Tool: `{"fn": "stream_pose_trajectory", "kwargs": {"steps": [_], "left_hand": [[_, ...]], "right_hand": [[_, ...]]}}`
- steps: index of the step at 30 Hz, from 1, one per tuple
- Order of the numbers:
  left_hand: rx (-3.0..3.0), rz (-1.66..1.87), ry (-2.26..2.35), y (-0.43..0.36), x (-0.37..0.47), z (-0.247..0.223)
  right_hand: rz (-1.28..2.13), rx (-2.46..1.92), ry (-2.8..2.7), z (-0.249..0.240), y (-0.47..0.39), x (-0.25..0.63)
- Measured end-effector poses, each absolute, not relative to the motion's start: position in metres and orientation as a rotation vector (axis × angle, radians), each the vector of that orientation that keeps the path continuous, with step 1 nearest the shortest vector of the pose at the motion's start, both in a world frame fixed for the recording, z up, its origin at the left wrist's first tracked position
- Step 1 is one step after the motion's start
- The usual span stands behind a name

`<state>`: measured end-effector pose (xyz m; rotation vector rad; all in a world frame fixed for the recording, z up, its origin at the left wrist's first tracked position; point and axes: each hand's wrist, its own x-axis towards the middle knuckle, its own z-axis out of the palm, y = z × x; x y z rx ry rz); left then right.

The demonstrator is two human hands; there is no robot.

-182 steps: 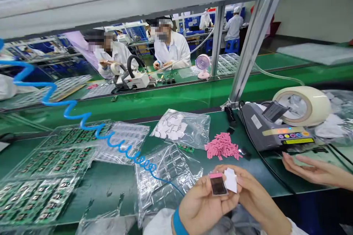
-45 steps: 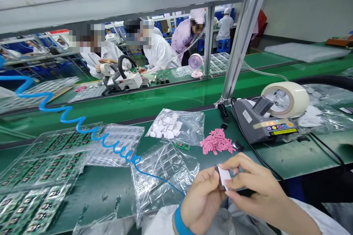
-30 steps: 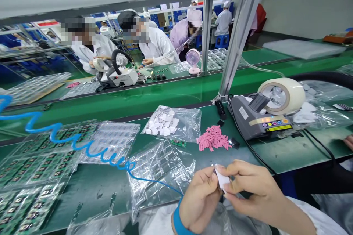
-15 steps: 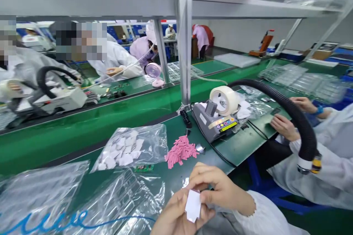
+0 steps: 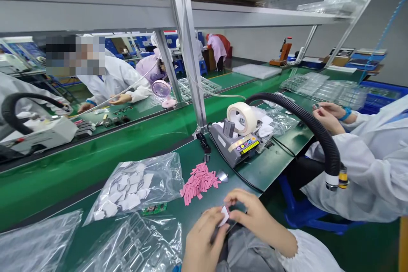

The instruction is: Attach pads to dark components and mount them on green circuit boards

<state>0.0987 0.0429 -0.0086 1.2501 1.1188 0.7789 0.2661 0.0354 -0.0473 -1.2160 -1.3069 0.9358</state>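
Green bench point(image 5: 272, 165) beneath grey shelf point(image 5: 95, 13)

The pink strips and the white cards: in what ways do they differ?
The strips are pink and narrow; the cards are white and wider. The strips lie loose on the bench, whereas the cards are inside a clear bag. Both form jumbled piles of many flat pieces.

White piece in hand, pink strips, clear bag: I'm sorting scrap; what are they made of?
White piece: perhaps matte paper or card; flat, no shine.
Pink strips: possibly matte foam or rubber; no glints.
Bag: likely glossy plastic film; see-through, wrinkled.
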Motion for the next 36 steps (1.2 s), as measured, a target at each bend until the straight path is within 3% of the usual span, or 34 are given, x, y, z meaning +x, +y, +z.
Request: {"fn": "stream_pose_trajectory", "kwargs": {"steps": [6, 14, 18, 22, 33, 36], "left_hand": [[0.646, 0.733, 0.919, 0.051, 0.091, -0.005], [0.254, 0.744, 0.608, 0.037, 0.084, 0.003], [0.223, 0.769, 0.588, 0.031, 0.079, 0.009], [0.234, 0.8, 0.607, 0.029, 0.077, 0.01], [0.147, 0.891, 0.631, 0.022, 0.063, 0.0], [0.152, 0.933, 0.654, 0.021, 0.06, 0.001]], "right_hand": [[0.768, -1.405, -0.746, -0.076, 0.075, 0.339], [0.848, -1.399, -0.69, -0.058, 0.091, 0.348], [0.951, -1.315, -0.932, -0.013, 0.045, 0.302], [1.064, -1.035, -1.655, 0.023, 0.016, 0.256], [0.875, -1.067, -1.898, 0.014, 0.036, 0.215], [0.667, -1.121, -1.958, 0.007, 0.036, 0.208]]}}
